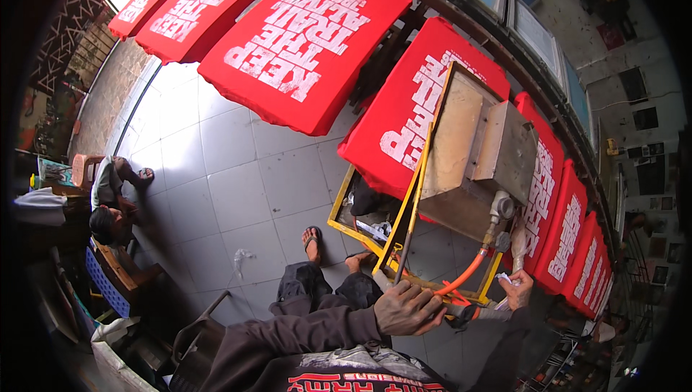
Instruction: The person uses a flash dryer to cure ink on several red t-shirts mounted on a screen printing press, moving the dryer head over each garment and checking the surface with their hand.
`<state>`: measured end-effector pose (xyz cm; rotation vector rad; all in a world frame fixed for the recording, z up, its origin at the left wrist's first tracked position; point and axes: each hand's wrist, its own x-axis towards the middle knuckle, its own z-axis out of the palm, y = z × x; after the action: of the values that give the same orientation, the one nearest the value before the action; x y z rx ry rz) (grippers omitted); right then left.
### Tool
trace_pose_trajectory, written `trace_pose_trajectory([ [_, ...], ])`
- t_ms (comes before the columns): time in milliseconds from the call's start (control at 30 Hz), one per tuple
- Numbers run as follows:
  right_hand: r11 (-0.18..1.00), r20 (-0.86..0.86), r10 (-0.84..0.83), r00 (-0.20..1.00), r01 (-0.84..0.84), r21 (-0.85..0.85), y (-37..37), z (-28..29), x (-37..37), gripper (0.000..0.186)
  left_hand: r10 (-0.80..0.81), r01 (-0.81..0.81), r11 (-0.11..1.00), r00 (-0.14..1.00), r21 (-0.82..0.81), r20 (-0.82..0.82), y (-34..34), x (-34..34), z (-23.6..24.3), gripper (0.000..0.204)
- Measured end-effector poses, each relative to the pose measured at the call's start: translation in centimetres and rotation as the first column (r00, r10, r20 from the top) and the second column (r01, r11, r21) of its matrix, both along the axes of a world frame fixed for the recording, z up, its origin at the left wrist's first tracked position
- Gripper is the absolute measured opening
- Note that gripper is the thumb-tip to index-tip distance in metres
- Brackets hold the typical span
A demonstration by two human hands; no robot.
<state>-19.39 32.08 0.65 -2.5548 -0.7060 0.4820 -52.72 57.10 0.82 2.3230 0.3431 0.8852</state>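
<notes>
A boxy metal unit (504, 150) rides on a yellow metal frame (417, 188) in front of me. From its pipe fitting (502, 208) an orange hose (461, 279) curves down toward my hands. My left hand (409, 309) is closed in a fist around the frame's grey handlebar (461, 310). Beside the handlebar's right end, my right hand (516, 291) has its fingers curled on a small white crumpled piece (507, 278), paper or cloth, I cannot tell which. Beneath the metal unit lies a red printed shirt (393, 121), partly covered by it.
Red shirts with white print, such as this one (306, 46), lie flat in a long curved row. At left, a person (108, 197) sits beside a blue perforated panel (108, 282). A dark chair (205, 341) stands near my left arm. Tiled floor (238, 168) lies below.
</notes>
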Motion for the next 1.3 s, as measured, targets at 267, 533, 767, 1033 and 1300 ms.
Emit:
trace_pose_trajectory([
  [267,0.999,0.014,0.054,0.998,-0.054,0.005,0.0,0.2,-0.3,0.027,0.217,-0.155,0.921,0.966,-0.358,0.14,11.3,-0.8,-0.3,0.016],
  [533,0.996,0.023,0.062,0.998,-0.063,0.056,0.1,-0.3,-0.1,0.028,0.177,-0.03,0.938,0.898,0.346,-0.402,23.2,8.9,-13.4,0.061],
  [767,0.999,-0.025,0.006,1.0,-0.005,0.041,1.1,0.5,-0.7,0.028,0.127,0.073,0.917,0.879,0.392,-0.46,23.5,9.9,-16.0,0.069],
  [1033,0.998,-0.008,0.037,0.999,-0.037,0.058,0.1,-0.4,-0.2,0.028,0.109,0.128,0.865,0.896,0.485,-0.431,23.4,8.7,-16.1,0.072],
  [1300,0.997,-0.058,0.01,0.998,-0.005,0.081,1.2,0.3,-0.7,0.029,0.126,0.087,0.917,0.864,0.389,-0.488,22.5,7.5,-13.8,0.065],
])
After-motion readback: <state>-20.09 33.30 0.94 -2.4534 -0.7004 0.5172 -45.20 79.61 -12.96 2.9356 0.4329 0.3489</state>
